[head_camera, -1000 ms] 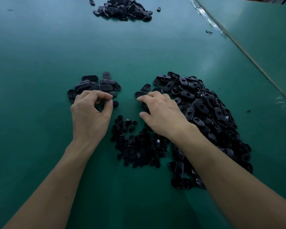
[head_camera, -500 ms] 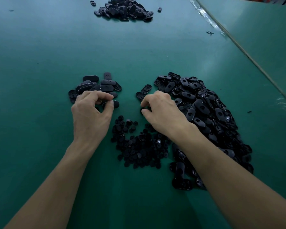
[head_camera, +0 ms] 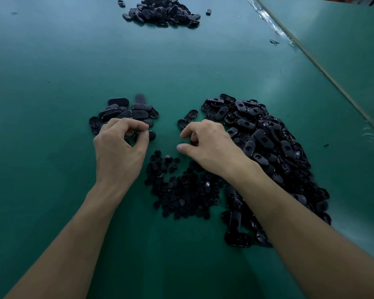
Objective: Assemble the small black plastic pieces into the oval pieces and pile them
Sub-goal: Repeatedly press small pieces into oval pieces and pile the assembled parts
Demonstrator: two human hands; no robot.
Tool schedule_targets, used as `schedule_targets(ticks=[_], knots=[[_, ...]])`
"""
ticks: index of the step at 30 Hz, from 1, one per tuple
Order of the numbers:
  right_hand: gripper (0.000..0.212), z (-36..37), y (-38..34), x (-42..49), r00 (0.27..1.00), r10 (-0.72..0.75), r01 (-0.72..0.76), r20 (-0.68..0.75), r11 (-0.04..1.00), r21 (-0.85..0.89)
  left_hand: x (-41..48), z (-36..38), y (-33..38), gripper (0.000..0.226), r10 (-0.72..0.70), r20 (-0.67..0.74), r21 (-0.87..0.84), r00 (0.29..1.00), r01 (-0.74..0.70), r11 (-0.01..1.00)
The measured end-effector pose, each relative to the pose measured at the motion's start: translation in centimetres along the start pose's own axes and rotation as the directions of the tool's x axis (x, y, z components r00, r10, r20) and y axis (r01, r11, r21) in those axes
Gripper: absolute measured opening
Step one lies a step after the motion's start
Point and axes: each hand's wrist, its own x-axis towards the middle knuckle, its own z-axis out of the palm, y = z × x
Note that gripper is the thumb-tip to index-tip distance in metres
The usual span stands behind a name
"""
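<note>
— Green worktop (head_camera: 52, 72) is seen under both forearms. What could be spoiled from here?

— The oval piece (head_camera: 151, 135) pinched by the left hand (head_camera: 119, 147) could be let fall onto the small pile (head_camera: 130, 113) just behind it, probably the finished ones, before an insert is fully pressed in. The loose small pieces (head_camera: 181, 195) between the wrists could also be scattered if they are brushed by a forearm.

— How are the hands posed?

— Both are held palm-down with curled fingers. The oval piece is grasped between left thumb and fingertips. The right hand (head_camera: 212, 147) is curled beside the big heap of oval pieces (head_camera: 268, 143). Whether something is held in it cannot be told.
</note>
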Motion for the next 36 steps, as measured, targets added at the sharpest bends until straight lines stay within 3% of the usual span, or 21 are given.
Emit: schedule_targets(ticks=[10,15,19,25,30,36], knots=[[0.033,-0.1,0.1,-0.1,1.0,0.017,-0.018,0.014,0.996,0.091,0.0,0.0,0.0,0.017,0.016,-0.002,0.001,1.0,-0.016,1.0],[0.021,0.0,-0.2,-0.3,0.997,-0.069,0.072,-0.027,0.985,0.157,-0.3,0.2,1.0,0.01,0.019,0.007,-0.134,1.0,-0.018,0.991],[0.012,-0.1,-1.4,-0.6,0.984,-0.161,0.175,-0.078,0.958,0.229,-0.6,0.5,1.7,0.004,-0.05,0.072,-0.254,0.996,0.067,0.965],[0.008,0.2,-1.8,-0.8,0.953,-0.245,0.277,-0.179,0.942,0.188,-0.4,0.0,1.7,0.024,-0.186,0.123,-0.356,0.975,0.218,0.909],[0.006,0.0,-1.8,-0.8,0.938,-0.262,0.3,-0.227,0.941,0.157,-0.4,0.1,2.2,0.016,-0.222,0.231,-0.527,0.947,0.313,0.79],[0.013,-0.3,-1.8,-0.9,0.95,-0.25,0.284,-0.189,0.942,0.18,-0.4,0.3,1.9,0.013,-0.206,0.26,-0.543,0.944,0.319,0.777]])
